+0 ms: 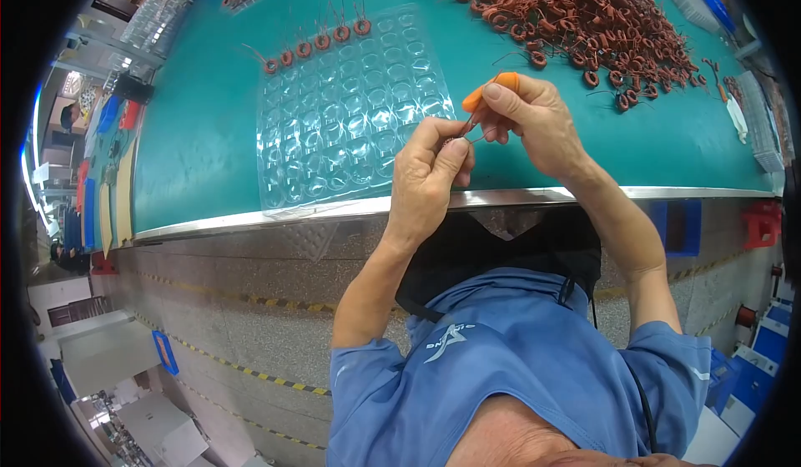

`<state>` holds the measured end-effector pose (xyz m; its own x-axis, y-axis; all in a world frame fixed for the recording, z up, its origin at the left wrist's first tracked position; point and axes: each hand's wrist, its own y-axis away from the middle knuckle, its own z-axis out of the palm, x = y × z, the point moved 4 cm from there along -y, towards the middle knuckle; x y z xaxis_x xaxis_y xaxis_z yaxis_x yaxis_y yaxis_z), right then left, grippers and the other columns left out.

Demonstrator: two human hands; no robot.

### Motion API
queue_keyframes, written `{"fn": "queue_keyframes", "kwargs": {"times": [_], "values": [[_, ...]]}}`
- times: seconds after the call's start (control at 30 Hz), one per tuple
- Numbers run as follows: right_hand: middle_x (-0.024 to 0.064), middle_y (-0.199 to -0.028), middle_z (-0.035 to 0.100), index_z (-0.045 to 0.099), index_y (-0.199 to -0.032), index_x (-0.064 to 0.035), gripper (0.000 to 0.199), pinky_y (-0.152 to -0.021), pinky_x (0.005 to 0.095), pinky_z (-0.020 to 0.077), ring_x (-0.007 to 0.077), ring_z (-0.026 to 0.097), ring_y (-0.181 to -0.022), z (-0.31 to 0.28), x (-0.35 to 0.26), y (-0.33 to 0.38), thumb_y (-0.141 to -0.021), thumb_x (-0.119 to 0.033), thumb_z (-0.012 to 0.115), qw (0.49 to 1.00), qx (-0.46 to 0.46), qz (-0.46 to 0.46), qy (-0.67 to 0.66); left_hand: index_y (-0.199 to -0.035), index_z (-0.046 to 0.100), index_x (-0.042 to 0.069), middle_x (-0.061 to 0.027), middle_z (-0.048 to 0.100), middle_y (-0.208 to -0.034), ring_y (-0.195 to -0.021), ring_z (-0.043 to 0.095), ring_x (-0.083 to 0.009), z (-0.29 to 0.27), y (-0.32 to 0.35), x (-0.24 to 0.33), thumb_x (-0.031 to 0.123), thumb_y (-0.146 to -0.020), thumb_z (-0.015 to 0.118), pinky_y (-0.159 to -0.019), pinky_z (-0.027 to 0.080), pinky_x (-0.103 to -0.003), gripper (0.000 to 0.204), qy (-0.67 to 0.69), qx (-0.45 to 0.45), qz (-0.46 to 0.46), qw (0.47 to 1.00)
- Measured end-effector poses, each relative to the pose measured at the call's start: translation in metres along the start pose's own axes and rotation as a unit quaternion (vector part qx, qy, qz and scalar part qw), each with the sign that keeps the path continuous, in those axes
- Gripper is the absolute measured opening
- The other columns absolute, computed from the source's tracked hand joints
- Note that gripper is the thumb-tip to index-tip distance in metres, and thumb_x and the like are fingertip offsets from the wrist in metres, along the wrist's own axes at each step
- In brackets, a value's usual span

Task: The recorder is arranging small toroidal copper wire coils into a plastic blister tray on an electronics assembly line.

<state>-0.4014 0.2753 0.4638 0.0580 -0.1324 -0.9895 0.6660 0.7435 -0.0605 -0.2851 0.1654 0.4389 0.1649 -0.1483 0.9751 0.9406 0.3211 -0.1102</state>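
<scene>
Green tabletop (196, 150) spreads beneath a partly hidden reddish coil (451, 141) pinched by the left hand (420, 176), its leads (472, 122) slanting far-right toward the adjacent right hand (541, 123), whose exact grip I cannot tell, with the clear tray (329, 133) just left, nearer the left hand.

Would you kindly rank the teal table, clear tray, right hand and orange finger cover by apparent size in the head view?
Largest to smallest:
teal table
clear tray
right hand
orange finger cover
</scene>
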Motion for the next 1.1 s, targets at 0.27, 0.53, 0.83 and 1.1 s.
{"fn": "queue_keyframes", "kwargs": {"times": [0.27, 0.53, 0.83, 1.1], "values": [[0.0036, -0.075, 0.064, 0.069, -0.091, -0.0010, 0.028, -0.055, 0.0212, 0.0466, 0.0081, 0.060, -0.063, 0.016, -0.011, -0.039, -0.093, -0.027, 0.059, 0.990, -0.093, 0.078, 0.077, -0.109, 0.053, -0.001, -0.0034, 0.058, -0.078, -0.064, 0.052, -0.0070, -0.018, -0.003, 0.003, 0.009, -0.099, 0.049, -0.057, 0.044, -0.021, 0.015, -0.060, 0.025, -0.006, 0.998], [0.0057, -0.075, 0.065, 0.068, -0.091, 0.0011, 0.028, -0.057, 0.0236, 0.0489, 0.0107, 0.063, -0.066, 0.037, -0.018, -0.098, -0.093, -0.025, 0.057, 0.979, -0.123, 0.041, 0.156, -0.126, 0.043, -0.002, -0.0086, 0.062, -0.083, -0.067, 0.058, -0.0108, -0.040, -0.012, -0.004, 0.014, -0.100, 0.050, -0.059, 0.048, -0.023, 0.032, -0.016, 0.120, 0.021, 0.992], [0.0084, -0.078, 0.067, 0.067, -0.093, 0.0038, 0.030, -0.065, 0.0250, 0.0567, 0.0128, 0.067, -0.069, 0.013, 0.013, -0.241, -0.093, -0.024, 0.055, 0.939, -0.054, -0.110, 0.322, -0.125, 0.044, -0.003, -0.0108, 0.064, -0.087, -0.071, 0.062, -0.0115, -0.037, -0.009, -0.006, 0.011, -0.096, 0.055, -0.063, 0.051, -0.024, 0.034, -0.071, 0.106, 0.027, 0.991], [0.0111, -0.087, 0.067, 0.062, -0.116, -0.0008, 0.040, -0.063, 0.0295, 0.0514, 0.0164, 0.065, -0.072, -0.004, -0.031, -0.208, -0.096, -0.034, 0.052, 0.847, 0.020, -0.183, 0.498, -0.114, 0.057, -0.004, -0.0082, 0.064, -0.089, -0.073, 0.063, -0.0121, -0.042, -0.002, -0.007, 0.006, -0.094, 0.056, -0.064, 0.052, -0.024, 0.022, -0.039, 0.114, 0.027, 0.992]]}}
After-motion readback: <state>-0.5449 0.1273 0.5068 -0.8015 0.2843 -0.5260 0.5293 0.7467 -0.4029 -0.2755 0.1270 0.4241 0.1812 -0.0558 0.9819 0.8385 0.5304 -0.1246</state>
